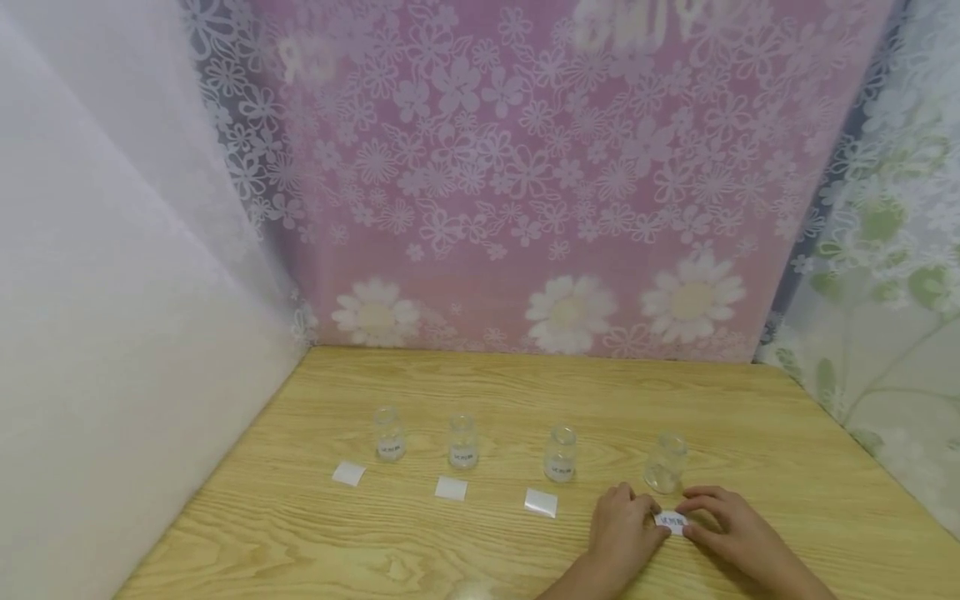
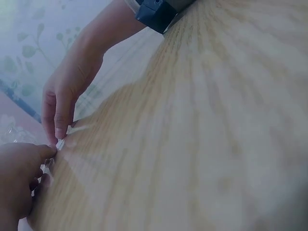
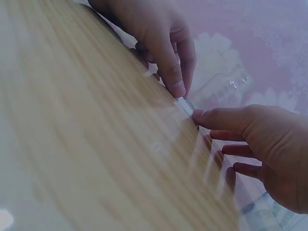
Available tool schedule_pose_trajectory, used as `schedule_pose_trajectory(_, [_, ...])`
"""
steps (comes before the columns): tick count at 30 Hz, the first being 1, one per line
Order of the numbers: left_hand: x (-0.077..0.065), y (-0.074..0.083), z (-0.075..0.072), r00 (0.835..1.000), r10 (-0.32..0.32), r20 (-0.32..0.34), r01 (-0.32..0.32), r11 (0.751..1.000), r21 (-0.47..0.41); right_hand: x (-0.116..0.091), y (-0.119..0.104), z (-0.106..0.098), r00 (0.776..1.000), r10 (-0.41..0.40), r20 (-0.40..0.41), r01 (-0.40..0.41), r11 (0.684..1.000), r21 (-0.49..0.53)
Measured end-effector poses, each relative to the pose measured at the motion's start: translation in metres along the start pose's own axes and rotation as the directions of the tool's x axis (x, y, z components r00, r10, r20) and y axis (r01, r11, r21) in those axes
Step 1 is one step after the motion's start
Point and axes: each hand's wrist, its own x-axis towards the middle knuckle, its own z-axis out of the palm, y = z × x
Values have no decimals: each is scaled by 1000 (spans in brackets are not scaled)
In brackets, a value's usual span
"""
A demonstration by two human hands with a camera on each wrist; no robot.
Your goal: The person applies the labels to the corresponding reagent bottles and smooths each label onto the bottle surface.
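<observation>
Both hands meet over a small white label with dark printed characters, low on the table at the right in the head view. My left hand pinches its left end between thumb and fingers. At the other end, the thumb and forefinger of my right hand hold the label's edge. The right wrist view shows the label edge-on between the fingertips, close over the tabletop. Just behind the hands stands an unlabelled clear glass bottle.
Three more glass bottles, each bearing a printed label, stand in a row to the left. In front of them lie three white paper pieces. Flowered curtains enclose the wooden table.
</observation>
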Motion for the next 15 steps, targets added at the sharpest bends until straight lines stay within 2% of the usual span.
schedule_pose_trajectory(7, [-2,-3,-1,1000,-19,-1,19,998,-61,-3,0,2,1000,24,5,-24,1000,-13])
schedule_pose_trajectory(15, [1,-2,-2,998,-24,55,26,999,-41,-2,-3,1,1000,18,-3,-18,1000,-15])
